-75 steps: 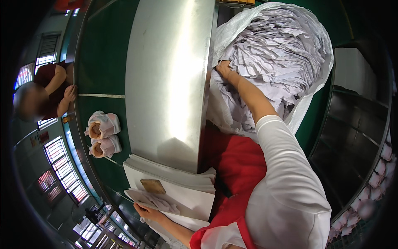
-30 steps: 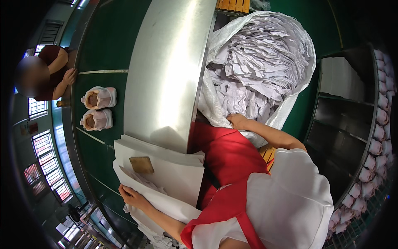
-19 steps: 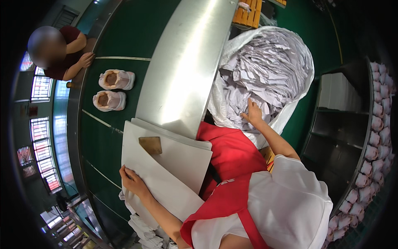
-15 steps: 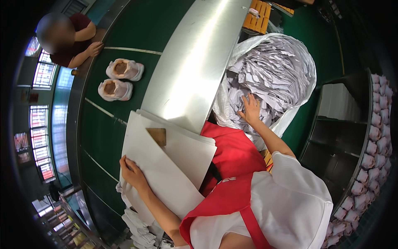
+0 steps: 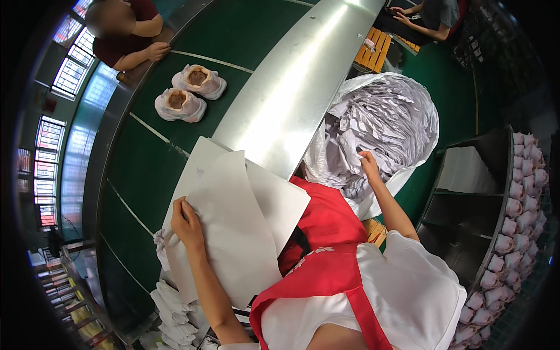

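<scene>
The left hand [image 5: 188, 220], in the lower left of the frame, lies flat with fingers curled on the edge of a stack of large white paper sheets [image 5: 233, 221], pressing the top sheet down rather than gripping it. The sheets lie at the frame's centre, overlapping the green conveyor belt [image 5: 146, 169]. Below them, at the bottom left, sits a heap of crumpled white paper wads [image 5: 169, 300]. The right hand [image 5: 368, 164], right of centre, reaches into a big clear plastic bag [image 5: 417, 125] filled with crumpled white paper [image 5: 373, 122]; its fingers are loosely bent among the paper, and whether they grip any cannot be told. In the upper left, two white shoes [image 5: 189, 92] stuffed with brown paper stand on the belt.
</scene>
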The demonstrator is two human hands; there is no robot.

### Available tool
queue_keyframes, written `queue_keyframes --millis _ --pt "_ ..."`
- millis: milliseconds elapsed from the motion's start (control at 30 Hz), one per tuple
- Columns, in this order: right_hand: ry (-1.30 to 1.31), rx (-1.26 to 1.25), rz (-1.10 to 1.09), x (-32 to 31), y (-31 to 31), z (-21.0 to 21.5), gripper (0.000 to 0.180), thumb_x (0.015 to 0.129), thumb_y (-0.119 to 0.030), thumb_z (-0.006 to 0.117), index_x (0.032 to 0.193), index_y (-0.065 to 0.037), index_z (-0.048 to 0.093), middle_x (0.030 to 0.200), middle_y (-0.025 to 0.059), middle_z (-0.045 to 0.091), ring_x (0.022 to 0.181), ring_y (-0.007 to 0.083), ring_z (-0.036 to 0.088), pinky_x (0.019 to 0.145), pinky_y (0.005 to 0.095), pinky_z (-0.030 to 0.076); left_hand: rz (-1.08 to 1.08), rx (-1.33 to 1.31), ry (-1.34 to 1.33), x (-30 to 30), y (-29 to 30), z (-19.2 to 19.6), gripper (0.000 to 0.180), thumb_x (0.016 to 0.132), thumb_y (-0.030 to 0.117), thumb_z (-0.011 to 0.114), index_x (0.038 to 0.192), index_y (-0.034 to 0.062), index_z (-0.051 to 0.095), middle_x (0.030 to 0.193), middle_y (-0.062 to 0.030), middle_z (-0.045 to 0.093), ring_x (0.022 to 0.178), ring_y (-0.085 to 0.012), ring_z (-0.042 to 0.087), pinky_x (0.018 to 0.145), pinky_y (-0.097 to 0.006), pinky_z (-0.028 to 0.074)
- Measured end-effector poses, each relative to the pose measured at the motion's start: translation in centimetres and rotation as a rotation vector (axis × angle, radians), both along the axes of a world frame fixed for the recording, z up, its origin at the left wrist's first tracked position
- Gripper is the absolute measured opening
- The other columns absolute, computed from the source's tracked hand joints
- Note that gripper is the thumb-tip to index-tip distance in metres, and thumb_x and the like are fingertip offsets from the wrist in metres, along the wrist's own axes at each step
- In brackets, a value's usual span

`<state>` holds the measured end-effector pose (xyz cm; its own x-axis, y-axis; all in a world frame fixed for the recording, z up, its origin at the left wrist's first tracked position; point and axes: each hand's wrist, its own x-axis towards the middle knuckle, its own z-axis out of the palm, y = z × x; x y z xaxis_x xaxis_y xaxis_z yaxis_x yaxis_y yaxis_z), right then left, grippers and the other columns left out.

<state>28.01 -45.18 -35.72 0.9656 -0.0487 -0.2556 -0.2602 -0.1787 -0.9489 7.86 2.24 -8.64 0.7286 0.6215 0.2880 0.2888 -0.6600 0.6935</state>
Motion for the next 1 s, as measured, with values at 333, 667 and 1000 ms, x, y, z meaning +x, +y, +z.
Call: queue_keyframes --millis 333,667,1000 --pt "-0.044 -0.312 0.043 -0.1 -3.6 -3.5 0.036 0.075 0.003 0.044 0.104 -0.006 0.065 0.065 -0.0029 0.051 0.054 0.0057 0.041 0.049 0.0221 0.033 -0.092 -0.095 -0.091 -0.3 0.0 0.0 0.027 0.097 0.018 0.042 0.09 0.0015 0.061 0.062 0.0041 0.037 0.056 -0.0041 0.027 0.05 -0.023 0.022" --pt "-0.109 -0.763 0.208 0.8 -6.3 2.1 0.018 0.078 -0.008 0.055 0.093 -0.005 0.065 0.073 0.0057 0.063 0.063 0.0206 0.058 0.06 0.0339 0.047 -0.275 -0.286 -0.041 -1.2 -1.6 1.0 0.029 0.096 0.017 0.044 0.076 -0.0005 0.053 0.056 0.0036 0.032 0.051 -0.0049 0.028 0.047 -0.024 0.023" --pt "-0.105 -0.935 0.136 -0.6 0.7 6.5 0.043 0.076 -0.03 0.063 0.109 -0.003 0.059 0.106 0.0174 0.059 0.096 0.0338 0.059 0.081 0.0432 0.047 -0.246 -0.156 0.116 -1.1 -2.2 1.0 0.025 0.094 0.016 0.045 0.079 -0.0031 0.053 0.059 -0.0098 0.043 0.054 -0.0158 0.038 0.052 -0.03 0.034"
